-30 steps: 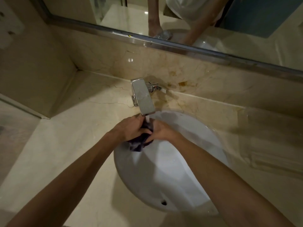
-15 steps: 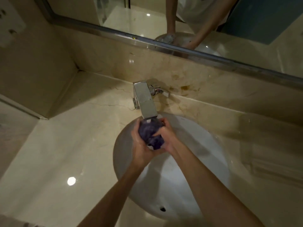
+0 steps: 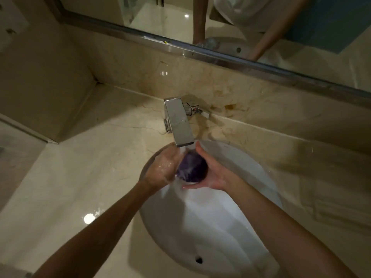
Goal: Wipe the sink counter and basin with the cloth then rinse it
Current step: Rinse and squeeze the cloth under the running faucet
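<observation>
Under the tap [image 3: 179, 125], over the white basin [image 3: 251, 177], the left hand [image 3: 163, 169] and the right hand [image 3: 215, 173] hold the purple cloth [image 3: 192, 167] bunched between them, fingers curled around it, water running on it.

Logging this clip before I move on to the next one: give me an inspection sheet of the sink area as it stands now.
Surface: beige marble counter, glossy, with a lamp glare spot; brown stains on the backsplash behind the faucet.
Job's things: purple cloth bunched under the water running from the square chrome faucet; white oval basin, overflow hole at its near wall.
Clutter: nothing seen.
Grippers: left hand and right hand cup the cloth between them, both wet.
Cables: nothing seen.
Surroundings: chrome-framed mirror reflecting the person's arms; beige wall at left.
</observation>
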A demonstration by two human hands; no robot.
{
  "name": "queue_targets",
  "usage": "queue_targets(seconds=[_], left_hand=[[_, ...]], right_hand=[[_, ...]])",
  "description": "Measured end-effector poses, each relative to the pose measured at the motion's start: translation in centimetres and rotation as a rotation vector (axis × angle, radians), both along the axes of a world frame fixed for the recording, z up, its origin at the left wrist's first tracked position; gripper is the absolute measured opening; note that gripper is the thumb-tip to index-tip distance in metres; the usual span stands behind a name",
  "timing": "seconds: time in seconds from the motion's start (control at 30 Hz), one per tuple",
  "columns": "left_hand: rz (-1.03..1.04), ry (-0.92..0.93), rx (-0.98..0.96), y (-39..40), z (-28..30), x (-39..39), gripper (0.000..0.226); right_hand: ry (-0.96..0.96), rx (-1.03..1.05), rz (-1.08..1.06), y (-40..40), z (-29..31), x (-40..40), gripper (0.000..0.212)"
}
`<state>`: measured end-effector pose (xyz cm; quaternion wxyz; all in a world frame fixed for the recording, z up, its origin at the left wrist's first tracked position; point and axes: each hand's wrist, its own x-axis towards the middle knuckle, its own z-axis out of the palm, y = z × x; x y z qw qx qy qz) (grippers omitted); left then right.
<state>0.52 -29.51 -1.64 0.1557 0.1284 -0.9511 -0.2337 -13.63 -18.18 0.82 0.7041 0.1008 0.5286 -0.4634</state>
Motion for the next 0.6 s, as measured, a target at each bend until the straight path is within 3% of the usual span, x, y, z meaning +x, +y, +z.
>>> queue_targets(seconds=[0.07, 0.17, 0.3, 0.37, 0.43, 0.5, 0.6], left_hand=[[-0.083, -0.033, -0.120, -0.8, 0.7, 0.4, 0.056], [-0.184, -0.062, -0.060, -1.6, 2.0, 0.8, 0.038], [-0.365, -0.116, -0.292, -2.6, 1.9, 0.9, 0.054], [-0.344, -0.100, -0.314, -2.6, 2.2, 0.7, 0.063], [-0.291, -0.117, -0.361, -2.4, 2.3, 0.9, 0.074], [-0.270, -0.196, -0.456, -2.4, 1.9, 1.1, 0.069], [-0.228, -0.416, -0.320, -1.8, 2.0, 0.5, 0.056]], right_hand=[[-0.132, -0.079, 0.115, 0.4, -0.2, 0.2, 0.096], [-0.240, -0.147, 0.224, 0.8, -0.7, -0.3, 0.109], [-0.274, -0.105, 0.284, 0.7, -0.3, -0.9, 0.107], [-0.139, -0.098, 0.432, 0.2, 0.3, -1.3, 0.096], [0.046, -0.091, 0.621, -0.5, 1.2, -1.2, 0.073], [0.279, -0.067, 0.756, -1.2, 1.9, -0.7, 0.055], [0.576, -0.070, 0.850, -1.9, 2.0, 0.4, 0.043]])
